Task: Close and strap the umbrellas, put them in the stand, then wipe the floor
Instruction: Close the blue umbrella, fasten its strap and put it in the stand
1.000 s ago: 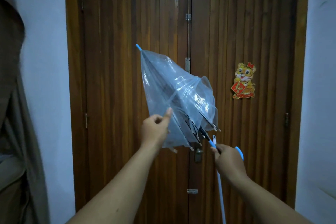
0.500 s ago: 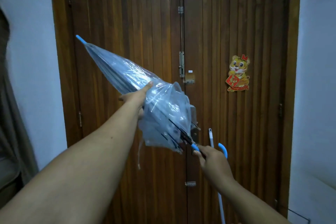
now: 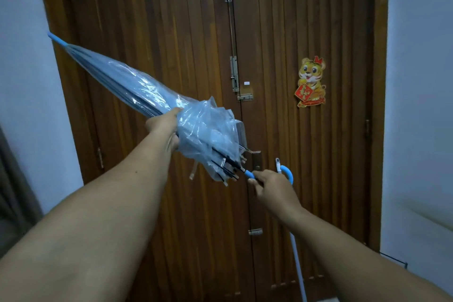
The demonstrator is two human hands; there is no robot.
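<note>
Head view. Your left hand [image 3: 163, 127] is wrapped around the clear umbrella [image 3: 137, 91] at about mid-canopy, fingers curled over the gathered plastic. Your right hand [image 3: 272, 187] grips the blue handle [image 3: 287, 172] at the shaft end, with the curved crook projecting past the knuckles. The umbrella is held in the air in front of the wooden double door [image 3: 171, 32], slanted, with its blue tip [image 3: 55, 39] pointing up and to your left and the handle end low and to your right. The canopy is collapsed along the shaft above your left hand; below it the plastic flares loosely and the dark rib ends [image 3: 228, 169] splay outward. The closure strap [image 3: 193, 171] hangs free beneath the folds, so the umbrella is judged closed but not yet strapped.

A thin white pole [image 3: 297, 265] stands against the door just beyond your right hand. A tiger decoration [image 3: 311, 81] is stuck on the right door leaf. No stand or floor is visible in this view.

Hazards from this position:
- Loose lower folds may balloon out if your left hand relaxes, so the strap will not reach round.
- Exposed rib ends can snag or puncture the thin plastic during twisting.
- Swinging the handle end may knock the white pole over.
- The raised tip is near the left wall; a wide turn may strike it.
</note>
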